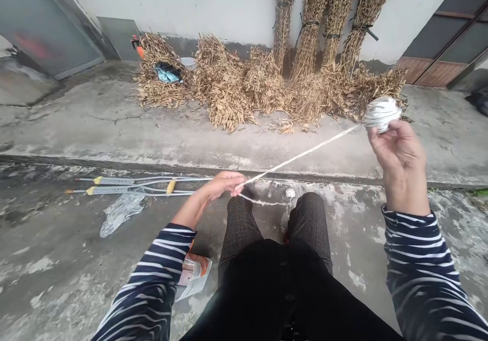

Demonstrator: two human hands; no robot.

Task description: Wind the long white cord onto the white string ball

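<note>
White cord wound into a ball [381, 113] sits in the fingertips of the right hand [400, 160], which is raised to the right with the fingers closed around the ball's underside. From the ball a taut strand of cord [301, 154] runs down and leftward to the left hand [224, 183], whose thumb and fingers are pinched together on it just in front of the knees. A short slack tail [263, 202] hangs past that pinch and trails across the gap between the trousered legs [274, 229].

By my reading, the work in hand is winding or paying out: the strand is stretched between both hands, so the next move would call for keeping tension at the left pinch while the right wrist turns the ball, letting cord slide without slipping free.

The strand's long axis lies on a diagonal, low at the left hand, high at the ball, pointing up and right toward the wall.

Farther out, a pair of crutches [133, 185] lies on the concrete floor [57, 270] with a crumpled clear plastic bag [120, 213] touching them. An orange-and-white packet [194, 275] lies beside the left sleeve. Against the far wall are heaps of dried plants [229, 84] and tied upright bundles [324, 26].
</note>
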